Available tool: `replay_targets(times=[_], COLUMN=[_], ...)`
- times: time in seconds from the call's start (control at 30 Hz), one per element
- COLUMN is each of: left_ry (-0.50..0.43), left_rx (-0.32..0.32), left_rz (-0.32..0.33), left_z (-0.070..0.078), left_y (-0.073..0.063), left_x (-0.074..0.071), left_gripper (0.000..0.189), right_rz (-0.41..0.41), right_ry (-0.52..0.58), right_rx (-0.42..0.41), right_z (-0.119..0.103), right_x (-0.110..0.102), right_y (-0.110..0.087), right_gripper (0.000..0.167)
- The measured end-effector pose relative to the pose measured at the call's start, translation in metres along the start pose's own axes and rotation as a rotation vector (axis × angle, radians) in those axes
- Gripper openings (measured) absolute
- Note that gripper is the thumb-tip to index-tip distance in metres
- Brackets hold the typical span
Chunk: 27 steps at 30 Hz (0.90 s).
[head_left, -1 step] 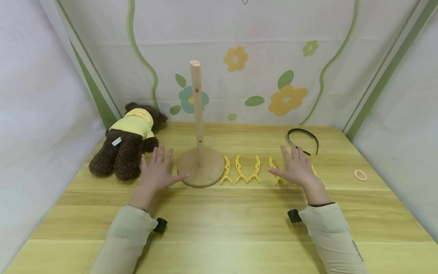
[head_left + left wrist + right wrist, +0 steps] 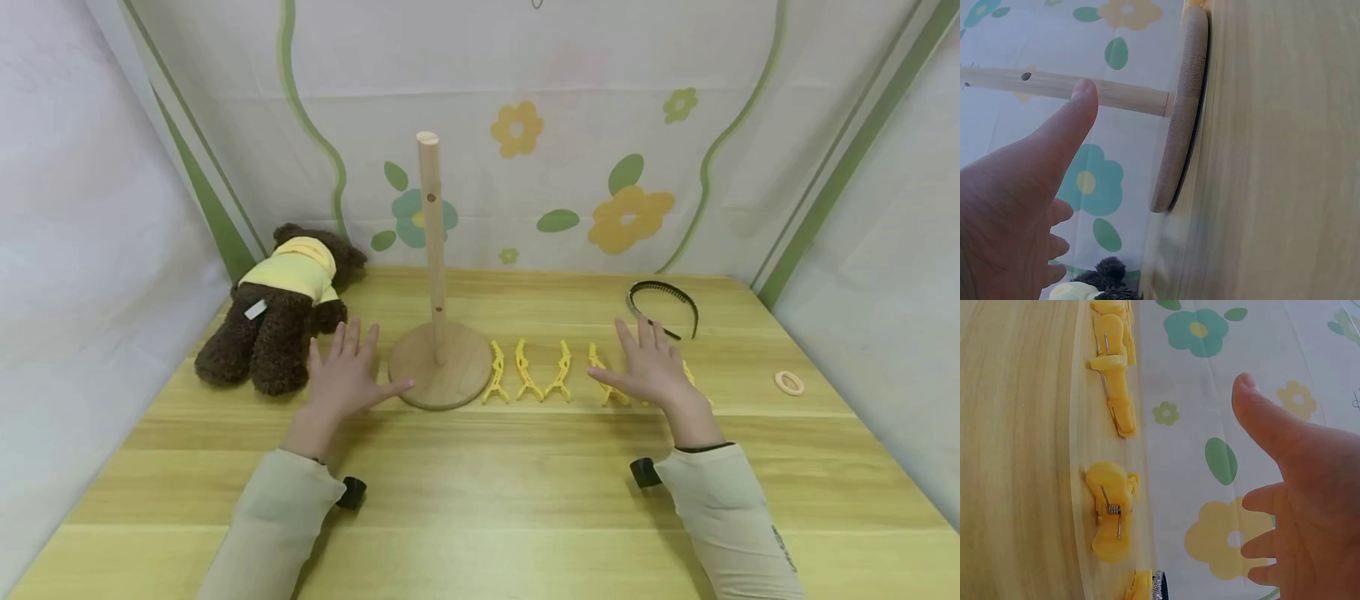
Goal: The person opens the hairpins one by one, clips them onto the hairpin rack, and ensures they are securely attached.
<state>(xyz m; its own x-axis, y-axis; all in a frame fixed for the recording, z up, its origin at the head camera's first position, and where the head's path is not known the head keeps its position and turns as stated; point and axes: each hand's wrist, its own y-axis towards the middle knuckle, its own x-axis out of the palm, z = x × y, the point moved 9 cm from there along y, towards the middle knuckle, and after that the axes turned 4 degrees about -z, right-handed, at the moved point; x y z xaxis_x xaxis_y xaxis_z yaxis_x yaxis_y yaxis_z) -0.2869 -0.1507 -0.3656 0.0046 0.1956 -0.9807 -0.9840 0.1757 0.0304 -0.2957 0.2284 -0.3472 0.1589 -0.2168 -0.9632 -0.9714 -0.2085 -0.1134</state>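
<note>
With my left hand [image 2: 343, 382] and right hand [image 2: 654, 372] spread and empty, I judge the yellow clips [image 2: 1110, 515], right of the wooden stand [image 2: 437, 275], light, stiff and springy, best pinched at their flared ends.

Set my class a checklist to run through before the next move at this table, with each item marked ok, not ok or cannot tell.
1. Left grip holds nothing: ok.
2. Right grip holds nothing: ok.
3. Wooden stand upright on its round base: ok.
4. Teddy bear sitting up: not ok; it lies on the table.
5. Full count of yellow clips confirmed: cannot tell; the right grip hides part of the row in the head view.
</note>
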Motion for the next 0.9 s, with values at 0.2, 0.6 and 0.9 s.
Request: replay_targets(times=[0.2,0.6,0.9], left_ry=[-0.001,-0.075,-0.298], left_rx=[-0.009,0.002,0.031], left_rz=[-0.001,0.032,0.053], left_z=[-0.002,-0.004,-0.003], left_y=[0.000,-0.009,-0.008], left_x=[0.000,-0.004,0.015], left_gripper=[0.108,0.108,0.106], right_rz=[-0.002,0.049,0.129], right_ry=[-0.010,-0.032,0.080], right_rx=[0.006,-0.034,-0.046], right_z=[0.002,0.009,0.061], right_x=[0.000,-0.017,-0.019], right_y=[0.000,-0.015,-0.036], right_gripper=[0.098,0.097,0.092])
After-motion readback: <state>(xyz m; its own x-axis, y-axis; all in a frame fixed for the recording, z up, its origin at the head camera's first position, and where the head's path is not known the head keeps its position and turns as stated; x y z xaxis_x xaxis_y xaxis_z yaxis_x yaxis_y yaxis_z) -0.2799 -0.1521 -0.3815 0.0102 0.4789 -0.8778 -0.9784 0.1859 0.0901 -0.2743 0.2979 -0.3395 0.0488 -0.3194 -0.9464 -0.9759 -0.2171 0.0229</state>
